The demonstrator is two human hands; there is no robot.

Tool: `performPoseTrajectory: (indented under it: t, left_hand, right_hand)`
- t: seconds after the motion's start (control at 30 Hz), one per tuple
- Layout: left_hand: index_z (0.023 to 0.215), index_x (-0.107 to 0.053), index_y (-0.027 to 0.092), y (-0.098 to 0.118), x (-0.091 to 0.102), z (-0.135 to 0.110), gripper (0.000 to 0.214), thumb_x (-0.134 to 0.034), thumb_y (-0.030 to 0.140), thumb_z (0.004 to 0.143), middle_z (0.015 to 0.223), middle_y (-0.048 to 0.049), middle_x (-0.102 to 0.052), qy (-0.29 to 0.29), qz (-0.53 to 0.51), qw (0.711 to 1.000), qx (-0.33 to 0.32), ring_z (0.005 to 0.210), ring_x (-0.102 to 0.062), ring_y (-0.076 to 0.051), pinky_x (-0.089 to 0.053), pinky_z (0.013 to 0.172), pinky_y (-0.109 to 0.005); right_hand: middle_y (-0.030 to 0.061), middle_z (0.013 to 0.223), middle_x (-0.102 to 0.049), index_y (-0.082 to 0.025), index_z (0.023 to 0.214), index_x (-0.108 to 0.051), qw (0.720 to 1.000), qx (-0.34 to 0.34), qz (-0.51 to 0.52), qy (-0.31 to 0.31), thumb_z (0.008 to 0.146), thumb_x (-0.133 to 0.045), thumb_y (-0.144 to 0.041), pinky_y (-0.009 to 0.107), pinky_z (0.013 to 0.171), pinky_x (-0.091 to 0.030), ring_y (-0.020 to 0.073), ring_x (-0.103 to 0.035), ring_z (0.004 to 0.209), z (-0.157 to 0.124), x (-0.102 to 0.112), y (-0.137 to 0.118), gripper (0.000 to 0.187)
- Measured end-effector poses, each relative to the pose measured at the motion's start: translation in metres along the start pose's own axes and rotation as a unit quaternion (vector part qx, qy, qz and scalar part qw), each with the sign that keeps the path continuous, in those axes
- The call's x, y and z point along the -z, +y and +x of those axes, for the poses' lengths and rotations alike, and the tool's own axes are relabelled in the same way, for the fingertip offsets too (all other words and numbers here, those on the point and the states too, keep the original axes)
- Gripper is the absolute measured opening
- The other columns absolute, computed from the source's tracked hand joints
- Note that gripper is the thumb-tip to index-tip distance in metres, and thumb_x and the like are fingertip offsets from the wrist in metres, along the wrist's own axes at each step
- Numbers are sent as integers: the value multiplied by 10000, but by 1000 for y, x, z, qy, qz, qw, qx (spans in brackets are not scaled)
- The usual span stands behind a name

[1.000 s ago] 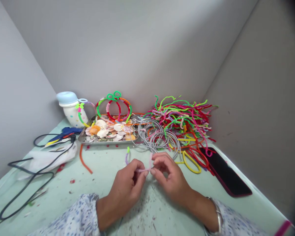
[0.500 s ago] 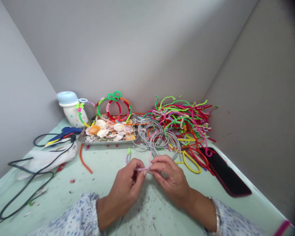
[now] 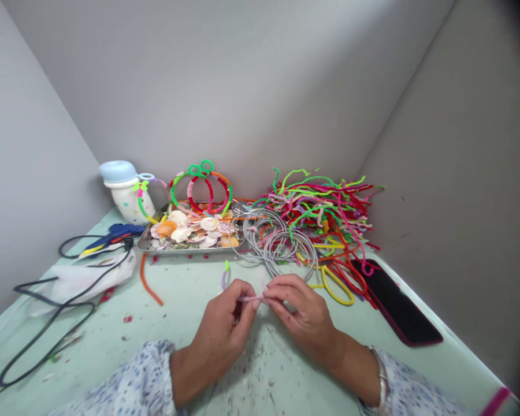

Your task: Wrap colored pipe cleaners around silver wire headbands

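Both hands meet low over the middle of the table. My left hand (image 3: 227,318) pinches a pale lilac pipe cleaner (image 3: 248,299) between thumb and forefinger. My right hand (image 3: 301,309) grips the same piece at its other end, fingertips almost touching the left thumb. A pale pink end (image 3: 263,280) sticks up between the hands. Beyond the left knuckles a short purple and green pipe cleaner end (image 3: 225,276) shows; whether it joins the held piece is hidden.
Behind the hands stand a metal tray (image 3: 186,252) of shells with fuzzy rings, grey wire coils (image 3: 281,245) and a heap of pipe cleaners (image 3: 325,208). Scissors (image 3: 340,294) and a phone (image 3: 401,309) lie right. A bottle (image 3: 130,199) and black cable (image 3: 47,329) are left.
The hands stay in almost the same place, still pinching the pipe cleaner. Its upright pink end leans slightly further left.
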State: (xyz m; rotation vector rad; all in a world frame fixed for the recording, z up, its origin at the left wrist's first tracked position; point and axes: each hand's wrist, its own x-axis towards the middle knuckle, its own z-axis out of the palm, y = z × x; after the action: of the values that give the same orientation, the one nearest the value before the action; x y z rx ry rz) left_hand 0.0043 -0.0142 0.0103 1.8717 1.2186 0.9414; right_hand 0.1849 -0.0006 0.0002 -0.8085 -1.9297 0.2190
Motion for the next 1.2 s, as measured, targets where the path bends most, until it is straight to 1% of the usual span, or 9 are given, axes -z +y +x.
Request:
performPoseTrajectory:
  t: [0.17,0.3,0.53,0.73,0.9,1.03,1.2]
  left_hand:
    - [869,-502,186,0,0,-1,177,-436,338,931,670,29,-486,-2,1,1000,1,578,-427,-121,-313,528,-227]
    - [865,-508,184,-1,0,-1,171,-440,327,928,684,20,-507,1,3,1000,-3,593,-445,-126,-320,542,-229]
    - [857,-509,181,-2,-1,0,165,-440,311,933,680,18,-513,-2,13,1000,-13,588,-435,-123,-317,542,-231]
    - [853,-518,179,0,-1,0,149,-446,284,930,674,23,-513,-3,15,1000,-26,584,-439,-119,-332,553,-227]
    - [858,-520,178,-1,1,-3,126,-451,259,926,684,18,-537,-11,25,999,-47,596,-463,-120,-347,572,-227]
    - [865,-527,178,0,1,-3,112,-458,248,919,683,15,-540,-5,26,998,-51,591,-466,-121,-352,567,-224]
    - [871,-534,179,2,1,-1,113,-460,251,916,692,12,-548,7,20,999,-49,584,-463,-121,-352,552,-219]
  right_hand:
    - [61,924,-621,-198,985,-648,1000,-3,-12,-9,881,-586,-140,264,737,-531,152,-619,840,0,0,-1,134]
    - [60,926,-616,-206,993,-636,999,-10,-33,-32,906,-548,-166,278,742,-529,159,-616,847,-1,1,0,131]
    - [56,887,-612,-201,944,-614,996,-13,-67,-64,924,-492,-189,276,699,-514,162,-617,795,0,3,-1,124]
    - [74,933,-602,-189,972,-555,994,-21,-48,-98,926,-457,-166,291,717,-514,173,-615,838,0,2,-1,111]
    - [74,916,-590,-191,951,-531,992,-29,-22,-124,921,-437,-165,304,708,-514,177,-597,821,-1,4,2,101]
    - [67,896,-589,-195,945,-542,993,-36,6,-111,916,-456,-159,301,709,-513,174,-589,819,1,5,1,97]
    - [68,930,-608,-201,993,-574,996,-34,19,-81,912,-494,-154,298,762,-518,173,-598,873,3,3,-1,123]
